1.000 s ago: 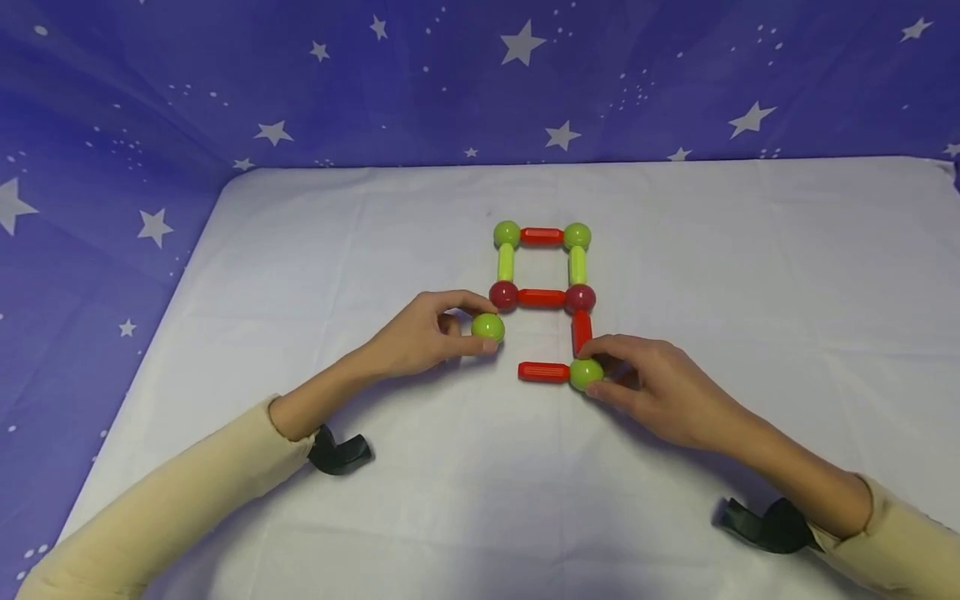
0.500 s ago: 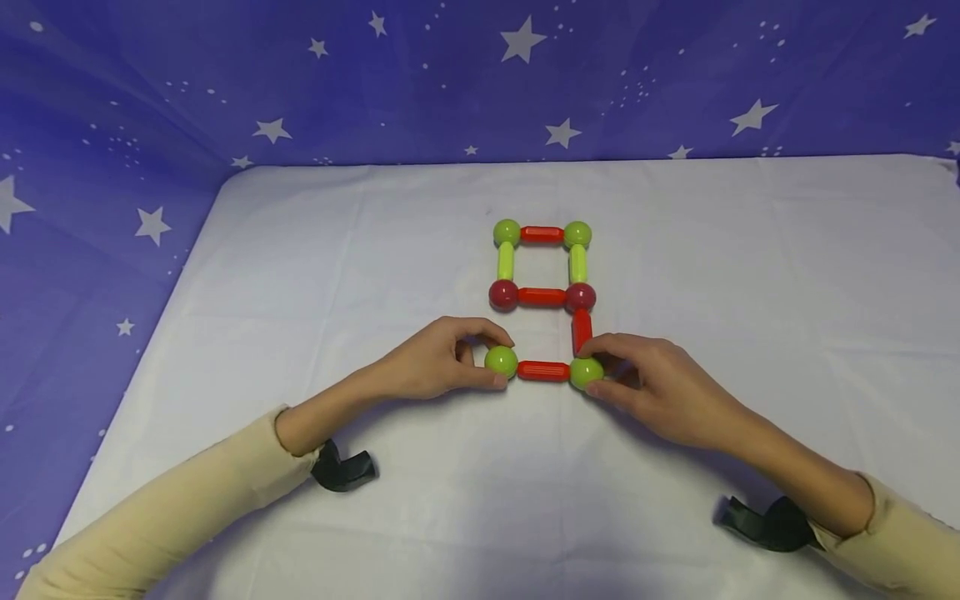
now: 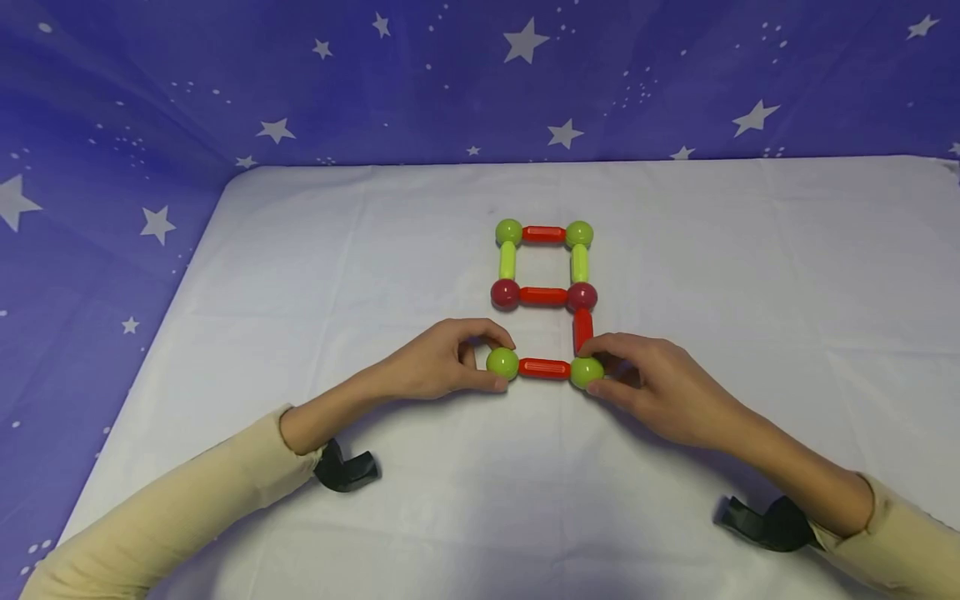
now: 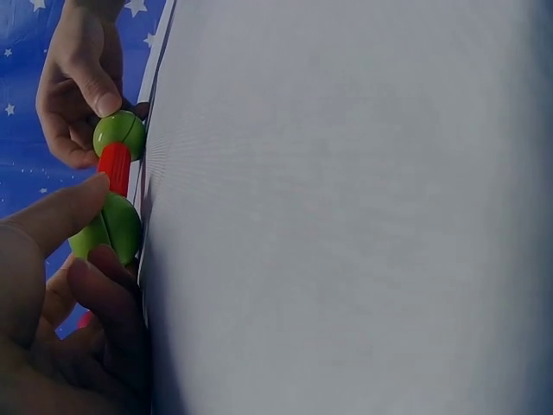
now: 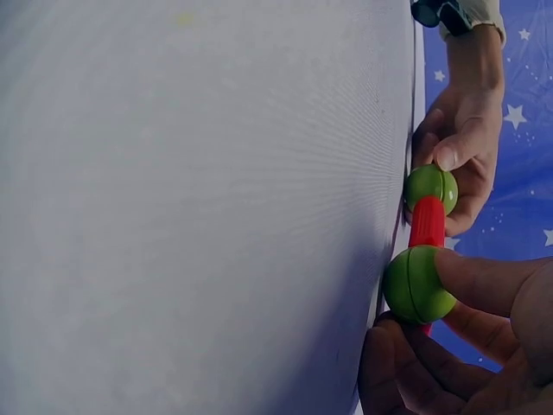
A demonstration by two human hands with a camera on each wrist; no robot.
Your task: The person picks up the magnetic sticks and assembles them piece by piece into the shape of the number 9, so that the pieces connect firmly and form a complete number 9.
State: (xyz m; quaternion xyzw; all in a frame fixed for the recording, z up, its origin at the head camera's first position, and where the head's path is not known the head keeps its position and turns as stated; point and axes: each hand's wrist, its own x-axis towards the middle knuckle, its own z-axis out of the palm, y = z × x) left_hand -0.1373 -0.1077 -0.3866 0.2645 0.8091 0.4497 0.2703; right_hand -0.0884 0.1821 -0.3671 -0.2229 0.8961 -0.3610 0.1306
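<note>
My left hand [image 3: 438,360] pinches a green ball [image 3: 502,364] between thumb and fingers, low on the white cloth. That ball touches the left end of a red rod [image 3: 544,368]. At the rod's other end, my right hand [image 3: 660,387] pinches a second green ball [image 3: 587,372]. From this right ball another red rod [image 3: 582,330] runs up to a dark red ball [image 3: 582,297]. In the left wrist view the near green ball [image 4: 111,229] meets the red rod [image 4: 114,168]. The right wrist view shows the right-hand ball [image 5: 419,285] against the same rod.
Beyond the hands lies a square of balls and rods: green balls [image 3: 508,232] at the top, yellow-green rods [image 3: 580,264] as sides, and a second dark red ball [image 3: 506,294] at lower left. A blue star-patterned cloth [image 3: 420,83] hangs behind the white-covered table [image 3: 750,275].
My left hand has brought its green ball down and slightly right, from beside the dark red ball to the free end of the red rod. My right hand stays in place.
</note>
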